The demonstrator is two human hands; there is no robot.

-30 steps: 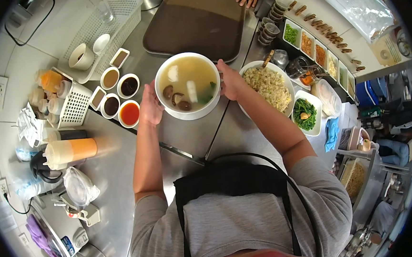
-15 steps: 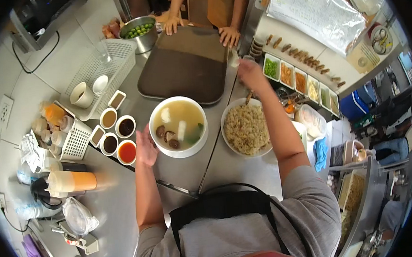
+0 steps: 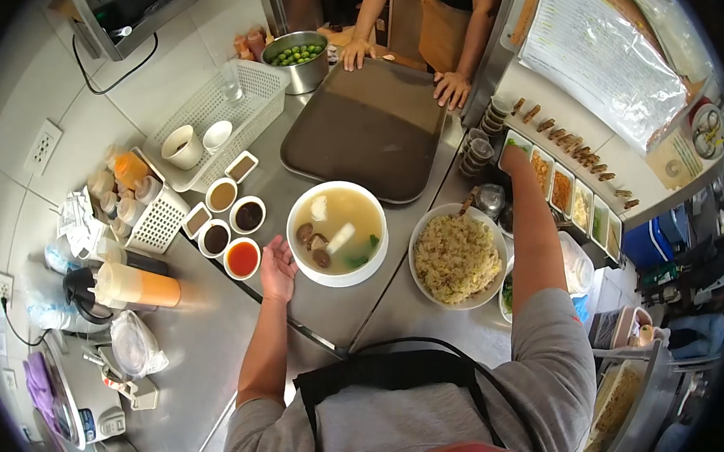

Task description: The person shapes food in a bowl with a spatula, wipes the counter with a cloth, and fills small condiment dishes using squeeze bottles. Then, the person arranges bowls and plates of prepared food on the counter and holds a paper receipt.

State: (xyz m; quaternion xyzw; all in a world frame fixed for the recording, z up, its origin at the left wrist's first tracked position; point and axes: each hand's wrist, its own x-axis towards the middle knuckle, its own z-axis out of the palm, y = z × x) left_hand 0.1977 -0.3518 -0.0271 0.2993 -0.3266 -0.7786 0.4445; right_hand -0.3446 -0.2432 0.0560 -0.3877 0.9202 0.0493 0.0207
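Note:
My left hand (image 3: 278,268) lies palm up with its fingers apart, just left of a white bowl of soup (image 3: 337,233) with mushrooms and white pieces in it. My right hand (image 3: 514,158) reaches to the far end of a row of small trays, over the green chopped garnish (image 3: 516,140); its fingertips are hidden in the tray. Under my right forearm's left side sits a bowl of fried rice (image 3: 456,256). Small sauce dishes, one with red sauce (image 3: 242,257), stand left of my left hand.
A brown tray (image 3: 364,133) lies at the far side, with a co-worker's two hands on its edge. White baskets (image 3: 228,118), a metal pot of green fruit (image 3: 296,61) and squeeze bottles (image 3: 135,284) stand left. Stacked small cups (image 3: 476,155) stand right of the tray.
My right hand has let go of the soup bowl and moved right to the garnish trays. My left hand has come slightly away from the bowl. The view has tilted up.

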